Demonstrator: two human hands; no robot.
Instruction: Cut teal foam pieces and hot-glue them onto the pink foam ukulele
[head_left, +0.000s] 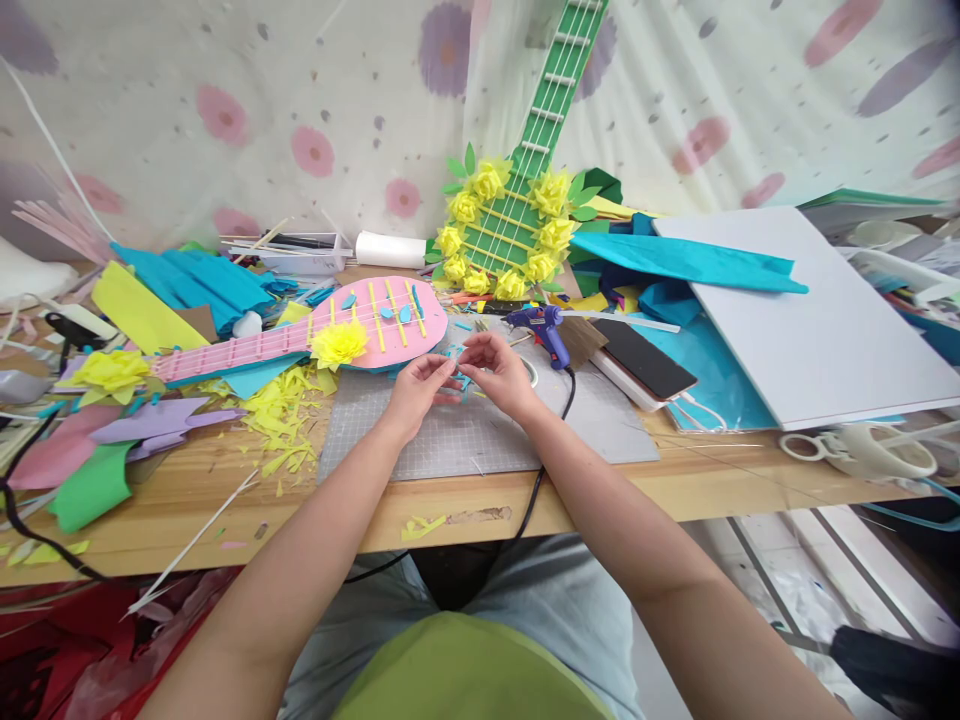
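Where the wooden desk [292,527] comes nearest, a few yellow scraps [422,528] lie loose, between 6 and 7 o'clock from where the left hand [420,390] and right hand [502,374] meet. Both hands work over a grey cutting mat [442,455], thumb and fingertips of each grip drawn close together; whether they pinch something small cannot be told, though tiny blue bits [469,384] show between and under them. Yellow shreds [285,415] are heaped towards 8 o'clock. A purple glue gun [547,334] lies at 2 o'clock, near the right hand. At 10 o'clock, close to the left hand, lies a pink paper ukulele [377,335]; its yellow crossbars [376,315], blue leaves [405,314] and yellow flowers [340,346] are in place, so it seems well along. Farthest, between 12 and 1 o'clock, a green paper ukulele [491,232] stands tilted, apparently finished, with lengthwise white strings [553,97]. None show on the pink body, so stringing may be left; anything further cannot be told.
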